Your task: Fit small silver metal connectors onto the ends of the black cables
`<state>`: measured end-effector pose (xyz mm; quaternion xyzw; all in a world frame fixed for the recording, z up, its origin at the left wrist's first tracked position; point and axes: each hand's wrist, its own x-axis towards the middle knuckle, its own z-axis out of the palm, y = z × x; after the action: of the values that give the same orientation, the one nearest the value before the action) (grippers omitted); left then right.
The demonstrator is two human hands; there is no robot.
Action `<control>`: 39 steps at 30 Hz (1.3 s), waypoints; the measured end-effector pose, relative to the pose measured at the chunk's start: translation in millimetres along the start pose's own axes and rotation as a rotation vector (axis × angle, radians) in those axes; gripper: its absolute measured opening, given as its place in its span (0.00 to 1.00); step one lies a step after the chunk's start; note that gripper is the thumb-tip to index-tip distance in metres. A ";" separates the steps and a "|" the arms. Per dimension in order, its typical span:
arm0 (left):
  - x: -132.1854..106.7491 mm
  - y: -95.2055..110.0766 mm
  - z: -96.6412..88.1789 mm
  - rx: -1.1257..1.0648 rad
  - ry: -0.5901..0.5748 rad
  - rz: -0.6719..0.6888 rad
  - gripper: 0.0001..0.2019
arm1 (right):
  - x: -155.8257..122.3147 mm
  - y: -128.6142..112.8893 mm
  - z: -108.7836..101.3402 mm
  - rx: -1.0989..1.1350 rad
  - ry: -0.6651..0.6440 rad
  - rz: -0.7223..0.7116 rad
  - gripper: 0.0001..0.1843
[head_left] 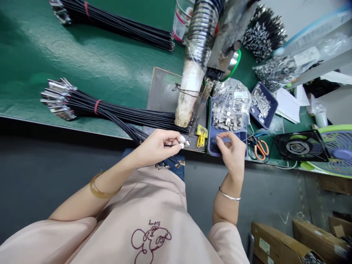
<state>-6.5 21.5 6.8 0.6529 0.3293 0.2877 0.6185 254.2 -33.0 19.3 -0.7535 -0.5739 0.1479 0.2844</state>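
My left hand [165, 145] is closed in a pinch, white coverings on its fingertips, around the end of a black cable. A small metal connector [188, 142] sticks out past those fingertips, below the tip of a mounted soldering iron [205, 97]. My right hand [231, 148] is pinched over the front of a blue tray [209, 146]; a thin sliver shows at its fingertips, too small to name. The bundle of black cables [123, 112], tied with a red band, lies left of the iron. Several cable ends with metal connectors [180, 163] hang below my left hand.
A fume hose [189, 80] comes down beside the iron. Yellow clips [201, 137] lie near the tray, which holds a bag of metal parts [231, 104]. Orange-handled scissors [261, 150] and a black fan [301, 146] are rightward. Another cable bundle [118, 24] lies farther back.
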 end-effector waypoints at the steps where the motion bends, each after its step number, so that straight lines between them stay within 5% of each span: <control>1: -0.2 0.2 0.1 -0.006 0.008 -0.007 0.06 | -6.2 -6.1 2.9 0.075 0.103 0.022 0.10; 4: -0.7 1.2 0.5 -0.040 0.027 -0.035 0.05 | -26.5 -29.0 13.6 0.298 0.306 0.018 0.10; 12: -1.8 -0.7 2.3 -0.035 0.052 -0.009 0.04 | -49.1 -59.3 43.4 0.507 0.008 -0.030 0.04; 25: -1.6 -4.8 3.6 0.098 0.096 0.089 0.05 | -52.8 -61.8 47.3 0.441 -0.036 -0.035 0.03; 34: -1.8 -5.1 1.3 0.213 0.059 0.142 0.06 | -55.4 -67.0 42.9 0.146 0.023 -0.272 0.05; 39: -3.0 -7.0 -2.2 0.233 0.032 0.178 0.06 | -54.7 -69.2 44.3 0.147 0.038 -0.292 0.04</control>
<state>-10.5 20.6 0.1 0.7422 0.3111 0.3115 0.5054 159.5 -61.0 19.8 -0.6418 -0.6595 0.1322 0.3683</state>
